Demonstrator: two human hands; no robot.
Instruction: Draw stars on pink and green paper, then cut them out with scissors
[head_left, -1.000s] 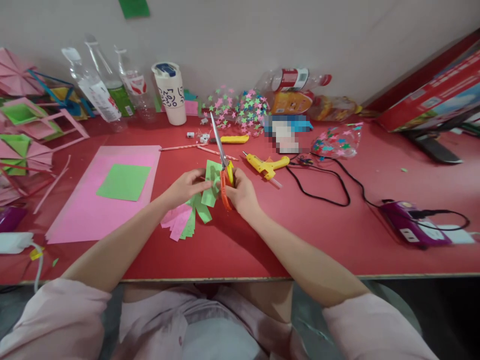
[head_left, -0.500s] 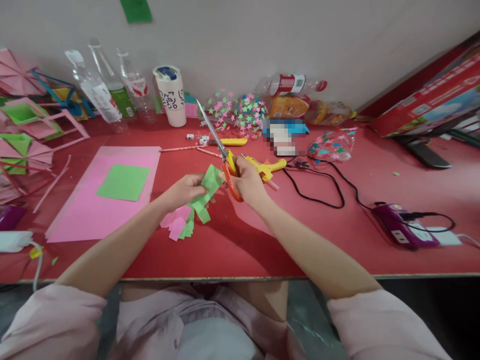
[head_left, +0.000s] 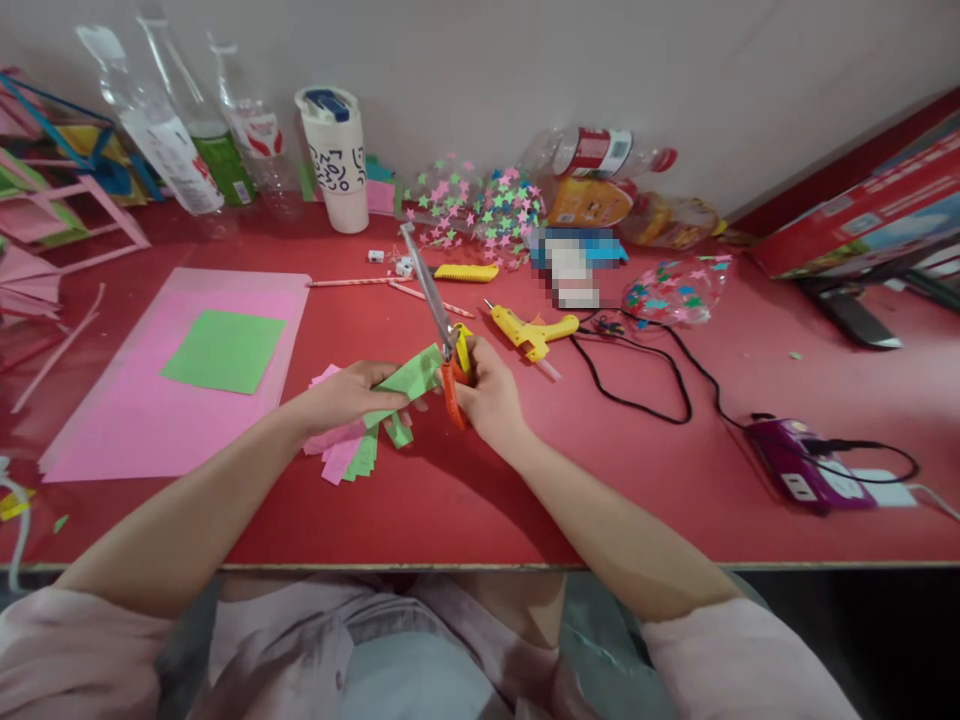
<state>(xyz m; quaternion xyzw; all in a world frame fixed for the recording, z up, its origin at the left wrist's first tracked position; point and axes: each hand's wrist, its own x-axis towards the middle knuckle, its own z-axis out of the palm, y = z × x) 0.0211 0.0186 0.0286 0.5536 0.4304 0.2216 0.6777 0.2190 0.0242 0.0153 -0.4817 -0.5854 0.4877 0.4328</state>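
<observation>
My left hand (head_left: pixel 349 400) grips a strip of green paper (head_left: pixel 411 380) between thumb and fingers, above the red table. In my right hand (head_left: pixel 491 393) is a pair of scissors (head_left: pixel 448 375) with orange and yellow handles, its blades pointing up and away from me. The right fingertips come close to the free end of the green strip; whether they touch it I cannot tell. Below the left hand lie cut pieces of pink paper (head_left: pixel 341 455) and green paper (head_left: pixel 365 457), fanned out and partly hidden by the hand.
Pink sheets (head_left: pixel 112 400) with a green square (head_left: pixel 225 350) on top lie at left. Behind the hands are a yellow cutter (head_left: pixel 466 273), a glue gun (head_left: pixel 532 330) and a tumbler (head_left: pixel 334 165). A black cable (head_left: pixel 637 410) and purple power strip (head_left: pixel 806 460) lie at right.
The green strip has turned flatter in my left hand, which has moved slightly left. The scissors have tipped more upright and sit a little lower. The view has shifted slightly.
</observation>
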